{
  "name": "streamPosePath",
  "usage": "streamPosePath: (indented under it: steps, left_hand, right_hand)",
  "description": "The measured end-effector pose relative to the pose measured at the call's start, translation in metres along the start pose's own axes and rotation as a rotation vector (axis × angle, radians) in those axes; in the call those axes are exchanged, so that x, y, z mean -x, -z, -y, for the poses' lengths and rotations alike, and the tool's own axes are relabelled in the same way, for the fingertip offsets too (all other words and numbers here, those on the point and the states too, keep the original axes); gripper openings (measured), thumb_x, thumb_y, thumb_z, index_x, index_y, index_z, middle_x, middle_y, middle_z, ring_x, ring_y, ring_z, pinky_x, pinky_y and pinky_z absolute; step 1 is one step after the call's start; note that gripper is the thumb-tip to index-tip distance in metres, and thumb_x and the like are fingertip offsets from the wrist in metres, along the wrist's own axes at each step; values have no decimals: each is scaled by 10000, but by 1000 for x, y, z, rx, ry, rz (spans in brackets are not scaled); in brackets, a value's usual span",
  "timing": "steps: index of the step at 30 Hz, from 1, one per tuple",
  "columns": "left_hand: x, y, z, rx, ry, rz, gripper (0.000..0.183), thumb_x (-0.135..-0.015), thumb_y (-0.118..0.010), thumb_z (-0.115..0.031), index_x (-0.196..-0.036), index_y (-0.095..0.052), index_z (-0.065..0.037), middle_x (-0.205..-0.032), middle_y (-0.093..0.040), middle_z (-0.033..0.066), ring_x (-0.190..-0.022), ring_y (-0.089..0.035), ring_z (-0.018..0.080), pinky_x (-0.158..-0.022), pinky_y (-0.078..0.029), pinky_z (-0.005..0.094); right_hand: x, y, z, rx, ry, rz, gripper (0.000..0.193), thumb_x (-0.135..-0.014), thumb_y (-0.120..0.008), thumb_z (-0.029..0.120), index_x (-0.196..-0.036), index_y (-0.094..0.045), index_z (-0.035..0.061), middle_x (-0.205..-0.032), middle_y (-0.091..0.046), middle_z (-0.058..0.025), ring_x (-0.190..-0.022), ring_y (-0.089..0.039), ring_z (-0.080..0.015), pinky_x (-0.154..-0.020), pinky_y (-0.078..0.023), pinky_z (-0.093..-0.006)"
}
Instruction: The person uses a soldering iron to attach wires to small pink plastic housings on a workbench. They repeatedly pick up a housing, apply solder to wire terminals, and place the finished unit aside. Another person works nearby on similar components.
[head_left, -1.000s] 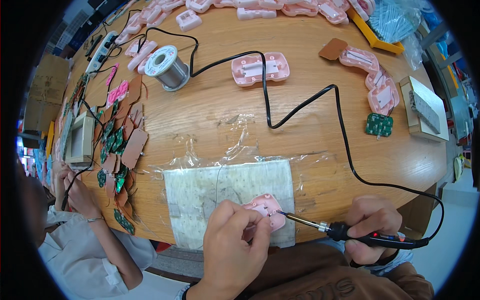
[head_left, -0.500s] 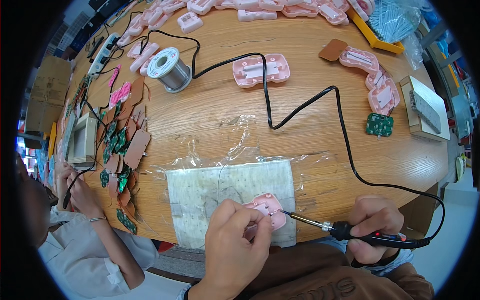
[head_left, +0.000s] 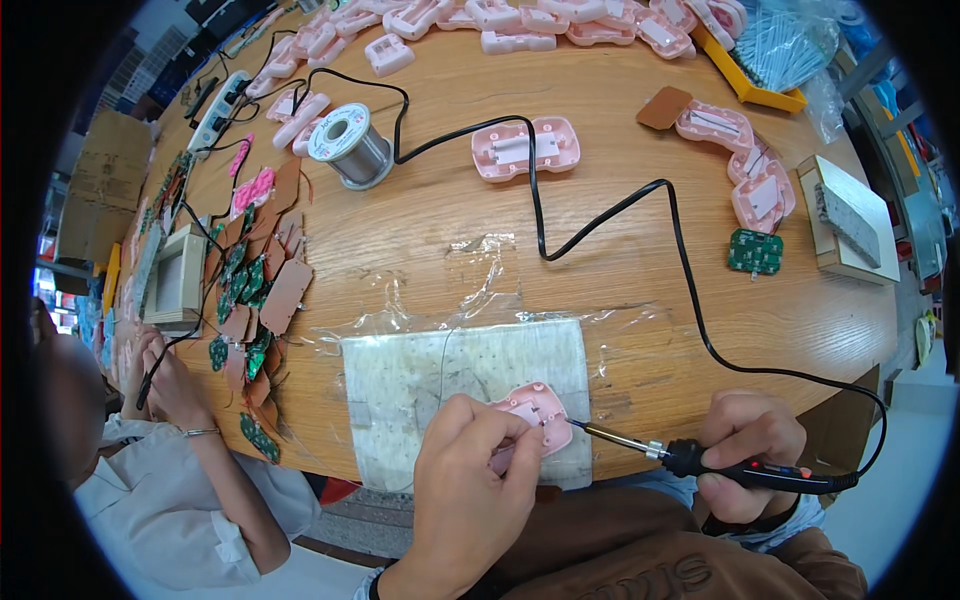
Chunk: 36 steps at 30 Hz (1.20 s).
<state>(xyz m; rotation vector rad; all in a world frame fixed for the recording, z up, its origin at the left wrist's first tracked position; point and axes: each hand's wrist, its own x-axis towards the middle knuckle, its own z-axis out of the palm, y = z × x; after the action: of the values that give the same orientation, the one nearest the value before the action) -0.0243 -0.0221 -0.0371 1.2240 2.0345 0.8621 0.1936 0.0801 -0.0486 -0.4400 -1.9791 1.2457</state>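
Note:
My left hand (head_left: 475, 475) is closed on a pink plastic shell (head_left: 548, 412), thumb and forefinger pinched over its open inside. What sits between those fingertips is too small to make out. My right hand (head_left: 750, 455) grips the black handle of a soldering iron (head_left: 690, 457), whose tip reaches the shell's right edge. Beneath the shell lies a whitish cloth pad (head_left: 390, 380) with a thin wire across it. From the iron's handle a black cord (head_left: 690, 260) loops over the table. Farther off, another pink shell (head_left: 555, 150) lies open side up under that cord.
A solder spool (head_left: 355, 150) stands at the back left. Brown and green circuit boards (head_left: 285, 295) pile up on the left, near another person's hands (head_left: 175, 385). At right are a green board (head_left: 755, 251), joined pink shells (head_left: 760, 195) and a white block (head_left: 860, 220). Pink shells line the far edge.
The view has shifted slightly, so things on the left appear a little farther right. Both hands keep their grips, and the iron's tip stays by the shell's right edge.

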Motion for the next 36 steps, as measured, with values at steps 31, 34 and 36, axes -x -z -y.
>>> streamPosePath:
  steps: [31, 34, 36]
  left_hand:
    - [-6, -3, 10, 31, -33, -23, 44, -820, -666, 24, -841, -632, 44, -857, -526, 93, -691, -590, 147, -600, -511, 248]
    - [-8, -3, 6, 38, -16, -20, 46, -814, -670, 29, -838, -633, 45, -850, -525, 93, -685, -589, 146, -597, -510, 247]
    - [-8, -4, 2, 105, 47, -36, 48, -810, -673, 29, -835, -634, 42, -842, -527, 94, -679, -587, 147, -595, -508, 247]
  right_hand:
    - [-15, -11, -7, 8, 7, 11, 235, -644, -724, 46, -830, -581, 55, -617, -557, -70, -462, -504, -194, -416, -359, -295]
    - [-19, -13, -9, 5, 18, 32, 221, -636, -720, 42, -811, -587, 54, -610, -550, -66, -450, -497, -194, -407, -356, -293]
    - [-22, -12, -9, 9, 23, 64, 211, -633, -717, 39, -799, -588, 54, -607, -545, -63, -447, -494, -194, -405, -355, -292]
